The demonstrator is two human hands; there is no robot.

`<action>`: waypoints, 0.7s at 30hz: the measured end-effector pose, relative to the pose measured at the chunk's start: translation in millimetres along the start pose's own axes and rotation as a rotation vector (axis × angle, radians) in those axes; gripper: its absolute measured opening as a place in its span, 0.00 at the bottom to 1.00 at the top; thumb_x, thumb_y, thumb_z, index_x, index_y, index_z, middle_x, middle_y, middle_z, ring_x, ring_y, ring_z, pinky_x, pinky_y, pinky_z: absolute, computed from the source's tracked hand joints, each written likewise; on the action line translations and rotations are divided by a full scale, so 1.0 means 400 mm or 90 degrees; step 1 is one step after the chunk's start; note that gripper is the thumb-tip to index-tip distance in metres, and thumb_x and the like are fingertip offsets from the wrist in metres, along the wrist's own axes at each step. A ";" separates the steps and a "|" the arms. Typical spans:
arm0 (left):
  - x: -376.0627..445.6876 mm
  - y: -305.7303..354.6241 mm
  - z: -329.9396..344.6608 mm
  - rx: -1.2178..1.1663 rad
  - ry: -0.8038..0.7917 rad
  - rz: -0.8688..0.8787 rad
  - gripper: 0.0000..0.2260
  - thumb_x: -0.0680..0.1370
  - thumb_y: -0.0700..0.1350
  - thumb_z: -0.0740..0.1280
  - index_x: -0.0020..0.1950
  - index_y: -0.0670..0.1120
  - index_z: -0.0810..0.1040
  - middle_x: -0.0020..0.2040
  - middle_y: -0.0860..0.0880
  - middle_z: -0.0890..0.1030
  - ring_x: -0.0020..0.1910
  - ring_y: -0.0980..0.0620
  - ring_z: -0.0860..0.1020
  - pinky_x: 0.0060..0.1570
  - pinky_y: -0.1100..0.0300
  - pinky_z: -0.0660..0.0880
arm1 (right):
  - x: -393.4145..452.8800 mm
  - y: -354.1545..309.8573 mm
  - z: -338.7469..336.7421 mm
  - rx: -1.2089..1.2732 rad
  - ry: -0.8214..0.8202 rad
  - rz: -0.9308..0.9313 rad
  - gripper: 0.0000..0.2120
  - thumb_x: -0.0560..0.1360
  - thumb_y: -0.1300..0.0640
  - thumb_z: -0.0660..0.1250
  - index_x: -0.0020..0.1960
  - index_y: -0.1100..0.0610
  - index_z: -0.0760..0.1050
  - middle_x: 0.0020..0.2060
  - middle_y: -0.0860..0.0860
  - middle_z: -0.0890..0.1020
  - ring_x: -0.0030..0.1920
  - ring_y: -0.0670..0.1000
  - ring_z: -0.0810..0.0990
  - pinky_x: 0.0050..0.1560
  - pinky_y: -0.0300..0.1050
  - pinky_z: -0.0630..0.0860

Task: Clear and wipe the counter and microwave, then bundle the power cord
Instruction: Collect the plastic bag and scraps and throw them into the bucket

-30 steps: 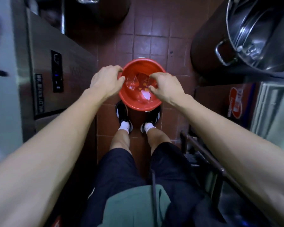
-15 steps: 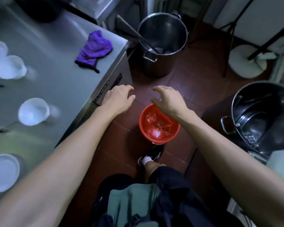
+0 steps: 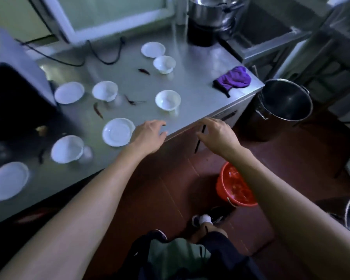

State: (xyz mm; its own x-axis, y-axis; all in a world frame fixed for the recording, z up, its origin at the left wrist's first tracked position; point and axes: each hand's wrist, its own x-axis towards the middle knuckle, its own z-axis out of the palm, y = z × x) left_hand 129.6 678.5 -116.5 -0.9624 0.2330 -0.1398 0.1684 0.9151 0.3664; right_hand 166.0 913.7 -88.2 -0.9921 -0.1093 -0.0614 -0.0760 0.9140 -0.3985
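Note:
The steel counter (image 3: 200,91) carries several white bowls and plates, among them a bowl (image 3: 167,100) and a plate (image 3: 117,131) near the front edge. Dried chillies (image 3: 98,110) lie scattered between them. A purple cloth (image 3: 233,79) sits at the counter's right corner. The microwave (image 3: 14,91) stands dark at the left, and a black power cord (image 3: 101,55) loops along the back. My left hand (image 3: 150,136) hovers empty over the front edge beside the plate, fingers relaxed. My right hand (image 3: 218,134) hangs empty just off the counter edge.
A red bucket (image 3: 233,186) with scraps stands on the tiled floor by my foot. A large steel pot (image 3: 285,102) stands right of the counter, another pot (image 3: 208,11) at the back, a third at the lower right edge.
My view has swung up from the red bucket to the counter. Both hands left the bucket rim and rose to the counter's front edge, holding nothing.

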 end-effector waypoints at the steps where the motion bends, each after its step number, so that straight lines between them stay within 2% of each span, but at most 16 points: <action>1: -0.035 -0.042 -0.026 -0.008 0.019 -0.013 0.17 0.80 0.53 0.64 0.68 0.50 0.76 0.66 0.46 0.78 0.64 0.43 0.75 0.60 0.50 0.74 | 0.004 -0.048 0.008 -0.001 -0.002 -0.013 0.20 0.76 0.51 0.67 0.67 0.52 0.75 0.65 0.51 0.79 0.64 0.57 0.77 0.63 0.56 0.73; 9: -0.307 -0.325 -0.160 -0.076 0.151 -0.165 0.15 0.79 0.52 0.65 0.65 0.52 0.77 0.62 0.48 0.81 0.60 0.44 0.78 0.55 0.49 0.76 | 0.036 -0.403 0.114 -0.043 -0.097 -0.193 0.22 0.78 0.51 0.67 0.71 0.54 0.72 0.69 0.52 0.76 0.67 0.56 0.75 0.65 0.53 0.72; 12: -0.399 -0.413 -0.171 -0.097 0.196 -0.229 0.15 0.79 0.53 0.65 0.64 0.53 0.78 0.61 0.49 0.81 0.58 0.45 0.79 0.51 0.52 0.77 | 0.042 -0.515 0.165 -0.032 -0.115 -0.247 0.21 0.77 0.53 0.68 0.70 0.55 0.74 0.68 0.52 0.77 0.67 0.57 0.75 0.65 0.53 0.72; 16: -0.492 -0.511 -0.171 -0.113 0.212 -0.294 0.14 0.79 0.52 0.64 0.63 0.52 0.78 0.58 0.48 0.83 0.52 0.44 0.81 0.48 0.51 0.78 | 0.044 -0.630 0.236 -0.031 -0.136 -0.299 0.20 0.77 0.52 0.68 0.69 0.53 0.75 0.68 0.51 0.77 0.67 0.57 0.75 0.65 0.53 0.72; 21: -0.551 -0.606 -0.159 -0.125 0.229 -0.337 0.14 0.79 0.52 0.65 0.63 0.51 0.79 0.59 0.50 0.82 0.56 0.46 0.80 0.47 0.55 0.74 | 0.082 -0.722 0.313 0.003 -0.154 -0.330 0.19 0.77 0.53 0.69 0.67 0.54 0.77 0.63 0.53 0.81 0.63 0.56 0.78 0.60 0.52 0.74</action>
State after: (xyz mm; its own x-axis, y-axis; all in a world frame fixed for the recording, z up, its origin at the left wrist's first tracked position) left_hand 287.2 384.4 -115.9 -0.9213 -0.3865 -0.0433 -0.3553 0.7912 0.4977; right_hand 167.9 597.2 -89.5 -0.7741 -0.6299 -0.0640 -0.5457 0.7150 -0.4370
